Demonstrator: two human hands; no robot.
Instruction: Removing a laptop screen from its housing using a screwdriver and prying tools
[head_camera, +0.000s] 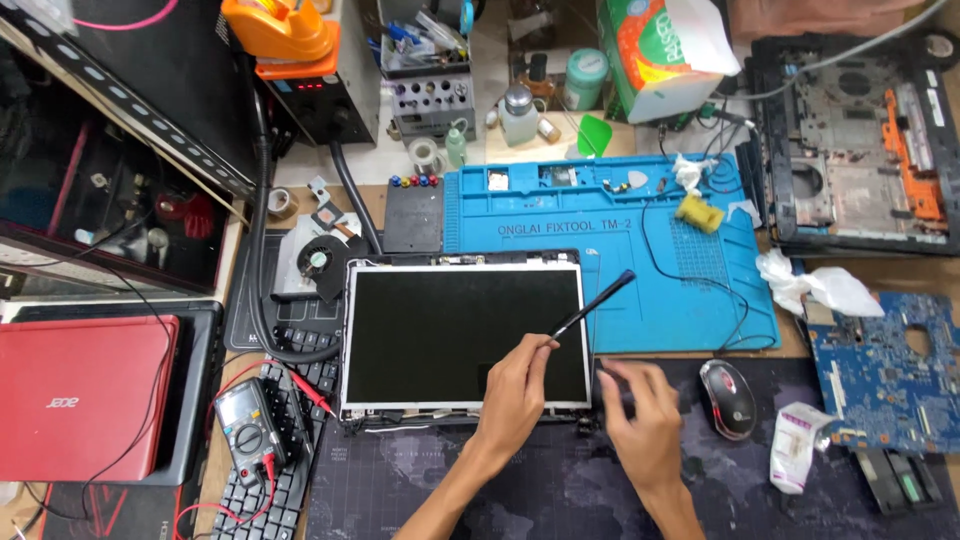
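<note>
Far left of both hands sat a red laptop (85, 395), then a multimeter (250, 420) on a keyboard (262, 495). Left hand (517, 390) pinched a thin black spudger (590, 305), whose shaft ran up and right from the fingertips over the right edge of the bare laptop screen panel (460, 330). Right hand (640, 415), blurred, lay just right of the panel's lower corner; grip unclear. Right of it, a mouse (727, 398), then a blue circuit board (885, 370).
</note>
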